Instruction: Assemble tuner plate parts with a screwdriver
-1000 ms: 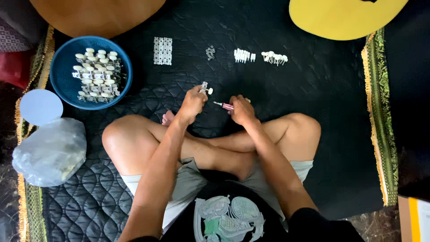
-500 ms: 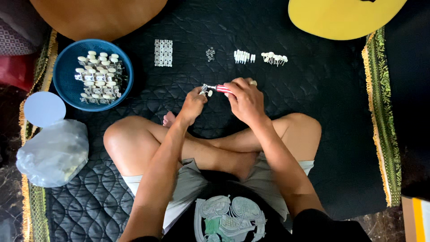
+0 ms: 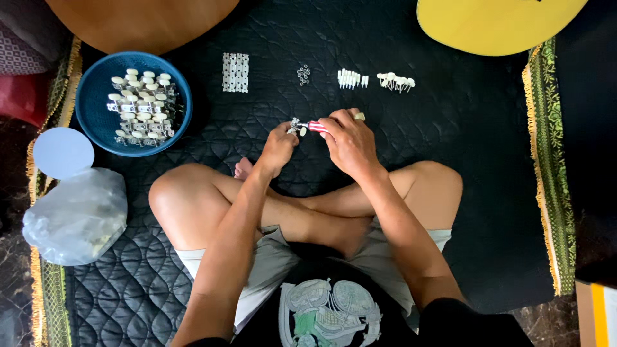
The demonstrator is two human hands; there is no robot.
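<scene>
I sit cross-legged on a black quilted mat [image 3: 450, 128]. My left hand [image 3: 277, 148] pinches a small metal tuning peg with a cream knob [image 3: 297, 126] just above my knees. My right hand [image 3: 349, 140] grips a red-handled screwdriver [image 3: 316, 126], and its tip meets the peg from the right. Both hands are close together in front of me. Farther out on the mat lie a white perforated strip [image 3: 235, 72], a small heap of metal bits [image 3: 303, 74] and two rows of cream pegs [image 3: 352, 79] [image 3: 396, 81].
A blue bowl [image 3: 90, 125] at the left holds several tuning pegs. Below it lie a pale round lid [image 3: 63, 152] and a clear plastic bag [image 3: 77, 215]. A brown guitar body [image 3: 141, 22] and a yellow one [image 3: 495, 26] edge the mat's far side.
My right hand has risen from near my knee and swung left, bringing the screwdriver against the peg. My left hand has lifted the peg slightly away from me.
</scene>
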